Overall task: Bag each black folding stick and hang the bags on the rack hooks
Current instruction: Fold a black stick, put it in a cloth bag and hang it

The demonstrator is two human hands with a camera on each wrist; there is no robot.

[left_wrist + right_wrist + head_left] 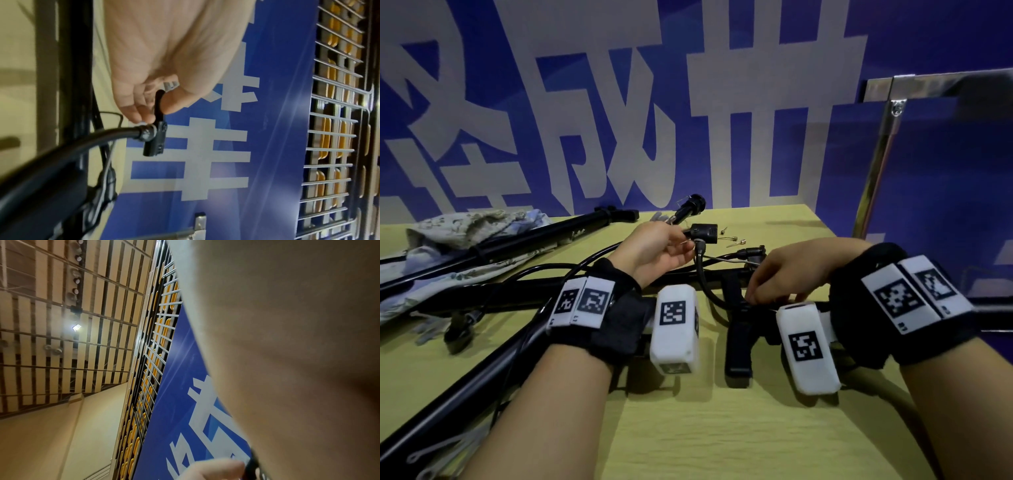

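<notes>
A black folding stick (571,286) lies across the yellow table (722,428) under both hands, its handle (738,342) pointing toward me. My left hand (686,240) pinches the small black head (703,233) at the end of the stick's hose (702,274); in the left wrist view thumb and fingers (141,113) clamp the head's lever (158,104) above the hose (82,142). My right hand (760,298) curls its fingers down around the stick's body near the handle. In the right wrist view only a fingertip (216,467) and a sliver of black (252,465) show.
A second black stick (517,236) lies on a floral cloth bag (465,226) at the back left, and a third (465,387) runs to the front left. Small metal needles (732,240) lie beyond the hands. A metal frame (876,164) stands at the right, a blue banner (825,102) behind.
</notes>
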